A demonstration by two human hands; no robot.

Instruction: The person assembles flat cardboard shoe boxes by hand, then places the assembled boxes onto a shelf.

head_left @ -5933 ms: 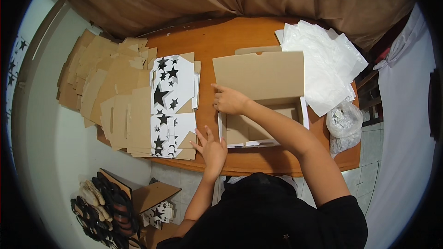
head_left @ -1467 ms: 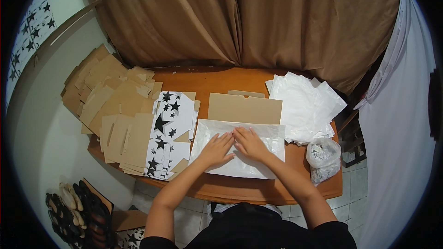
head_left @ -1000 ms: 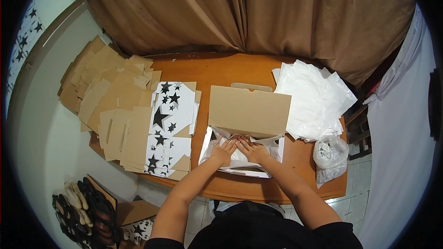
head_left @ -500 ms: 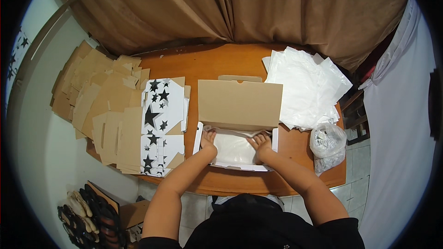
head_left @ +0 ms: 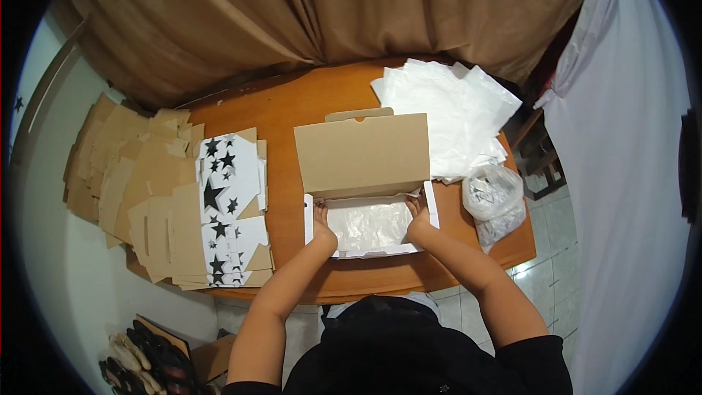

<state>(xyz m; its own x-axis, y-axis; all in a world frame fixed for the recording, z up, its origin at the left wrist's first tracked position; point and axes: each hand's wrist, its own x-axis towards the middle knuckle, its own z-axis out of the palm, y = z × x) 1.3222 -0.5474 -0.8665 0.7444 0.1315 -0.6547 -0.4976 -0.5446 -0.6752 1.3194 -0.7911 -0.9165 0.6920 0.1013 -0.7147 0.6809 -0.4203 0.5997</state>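
Observation:
An open cardboard box stands on the orange wooden table, its brown lid raised toward the far side. A white plastic sheet lines the inside of the box. My left hand presses the sheet into the box's left inner corner. My right hand presses it down at the right inner side. Both hands have their fingers spread flat on the sheet.
A stack of white plastic sheets lies at the table's far right. A clear bag of small items sits by the right edge. Flat cardboard blanks, some star-printed, cover the left side. Shoes lie on the floor.
The white sheet, earlier spread over the box, now lies pushed down inside it. My hands have moved apart from the middle to the box's left and right inner sides.

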